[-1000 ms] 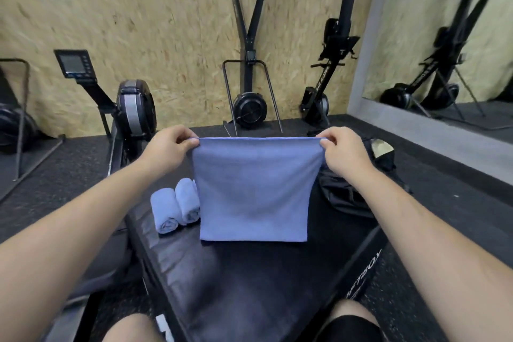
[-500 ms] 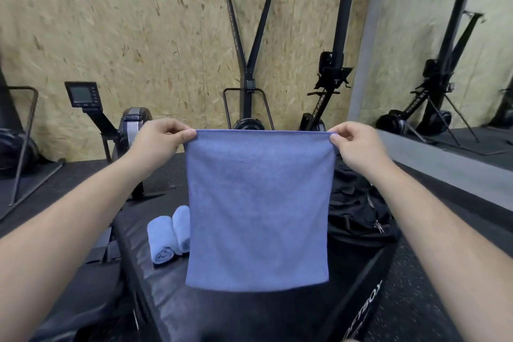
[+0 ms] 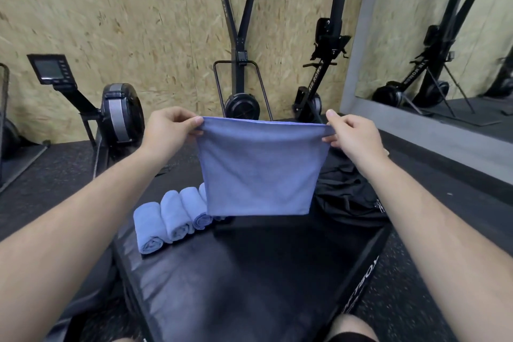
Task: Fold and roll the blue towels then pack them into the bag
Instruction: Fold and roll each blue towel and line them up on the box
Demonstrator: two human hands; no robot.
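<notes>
Blue towel [image 3: 258, 169] hangs at centre frame, above the counter [image 3: 249, 272]. Left hand [image 3: 166, 133] and right hand [image 3: 352, 136] each pinch a top corner. We judge it light, soft and floppy, so grip at the corners or edges. Rolled towels [image 3: 172, 216] lower left, bag [image 3: 347, 197] right.

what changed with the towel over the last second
The left hand and right hand lifted the blue towel: its lower edge, which lay on the black box, now hangs clear. Both pinch its top corners as before. The rolled towels and black bag stayed put on the box.
</notes>
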